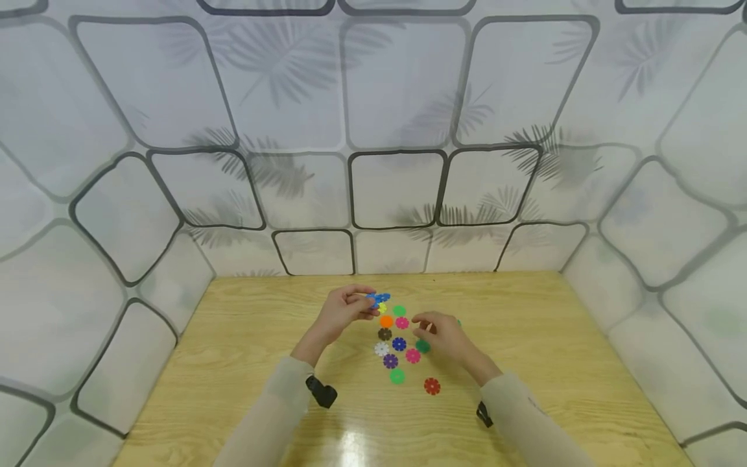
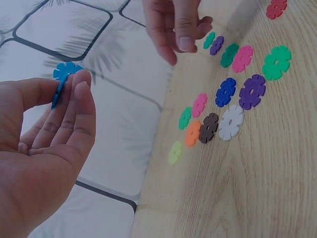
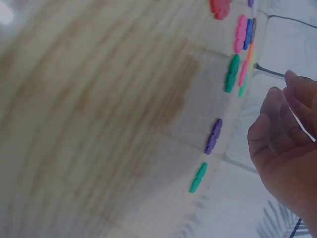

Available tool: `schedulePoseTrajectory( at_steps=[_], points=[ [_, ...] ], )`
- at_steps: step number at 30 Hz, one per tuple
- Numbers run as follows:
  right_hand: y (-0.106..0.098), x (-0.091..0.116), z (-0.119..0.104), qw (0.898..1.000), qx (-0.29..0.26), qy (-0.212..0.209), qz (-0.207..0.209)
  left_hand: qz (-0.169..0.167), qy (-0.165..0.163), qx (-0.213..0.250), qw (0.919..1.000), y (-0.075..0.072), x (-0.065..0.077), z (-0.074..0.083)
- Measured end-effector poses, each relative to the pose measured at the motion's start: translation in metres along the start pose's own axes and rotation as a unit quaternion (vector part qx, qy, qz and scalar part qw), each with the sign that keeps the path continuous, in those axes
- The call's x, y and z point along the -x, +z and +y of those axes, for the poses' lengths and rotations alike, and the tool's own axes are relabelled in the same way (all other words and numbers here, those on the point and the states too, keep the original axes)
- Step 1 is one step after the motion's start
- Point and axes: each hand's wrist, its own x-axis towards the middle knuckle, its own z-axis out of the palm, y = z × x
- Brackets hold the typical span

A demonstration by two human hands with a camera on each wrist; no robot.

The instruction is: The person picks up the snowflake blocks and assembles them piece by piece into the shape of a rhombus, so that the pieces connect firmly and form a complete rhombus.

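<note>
My left hand [image 1: 341,312] pinches light blue notched plastic discs [image 2: 66,70] between thumb and fingers, raised above the table. In the left wrist view two of these discs stand at an angle to each other and seem joined; the fingers hide part of them. My right hand [image 1: 445,335] hovers over the right side of the scattered discs, its fingers loosely bent with nothing visible between them. Beneath it lies a dark green disc [image 1: 423,346]. Close by are a pink disc [image 1: 413,355] and a dark blue disc [image 1: 399,344]. A yellow disc [image 2: 175,152] lies below the left hand.
More notched discs lie flat on the wooden table [image 1: 233,370]: orange [image 1: 386,321], brown [image 1: 384,334], white [image 1: 382,349], purple [image 1: 390,361], light green [image 1: 397,376] and red [image 1: 432,386]. A patterned wall covering [image 1: 397,253] rises behind the table's far edge.
</note>
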Motion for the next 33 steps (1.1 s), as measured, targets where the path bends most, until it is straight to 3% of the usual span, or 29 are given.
schedulePoseTrajectory(
  at_steps=[15,33],
  points=[
    [0.010,0.008,0.029,0.999,0.006,0.023,-0.041,0.005,-0.002,-0.007,1.0000,-0.002,0.001,0.002],
    [0.012,0.009,0.032,0.998,0.037,0.010,-0.053,0.003,0.006,-0.005,1.0000,-0.003,0.002,0.005]
  ],
)
